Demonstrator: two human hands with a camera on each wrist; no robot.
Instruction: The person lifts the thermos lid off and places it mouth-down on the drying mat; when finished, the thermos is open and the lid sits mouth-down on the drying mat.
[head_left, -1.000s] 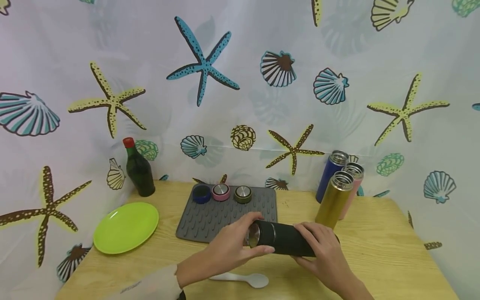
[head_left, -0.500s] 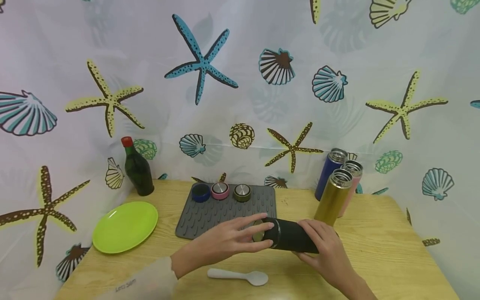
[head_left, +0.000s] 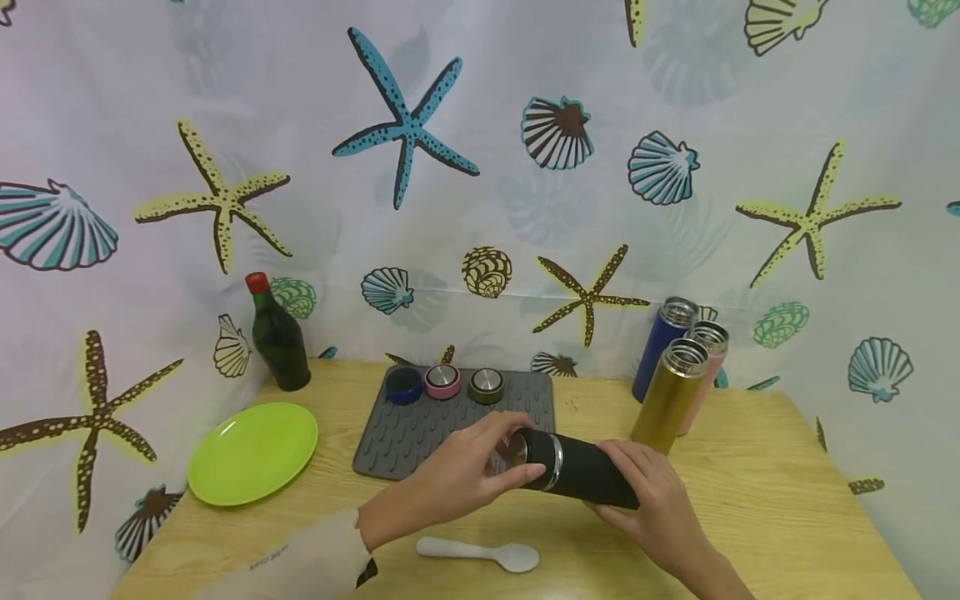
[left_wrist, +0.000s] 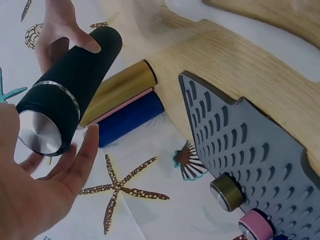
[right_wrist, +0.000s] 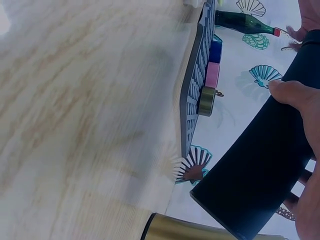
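Note:
A black thermos flask point(head_left: 588, 473) with a silver ring lies nearly level above the table in the head view. My right hand point(head_left: 651, 504) grips its body near the base, the thumb in front in the right wrist view. At the other end is the black lid point(left_wrist: 44, 109) with a shiny metal top. My left hand point(head_left: 468, 467) holds this lid between thumb and fingers. In the left wrist view the fingers curve round the lid's side; part of the thumb is out of frame.
A grey drying mat point(head_left: 450, 437) bears blue, pink and olive lids point(head_left: 486, 385). Open gold, pink and blue flasks point(head_left: 667, 396) stand at the right. A lime plate point(head_left: 251, 454), a green bottle point(head_left: 279, 342) and, in front, a white spoon point(head_left: 480, 553) are on the table.
My left hand held the lid, spread its fingers off it half a second ago, and now holds it again. The flask has tilted slightly, while the right hand keeps its grip.

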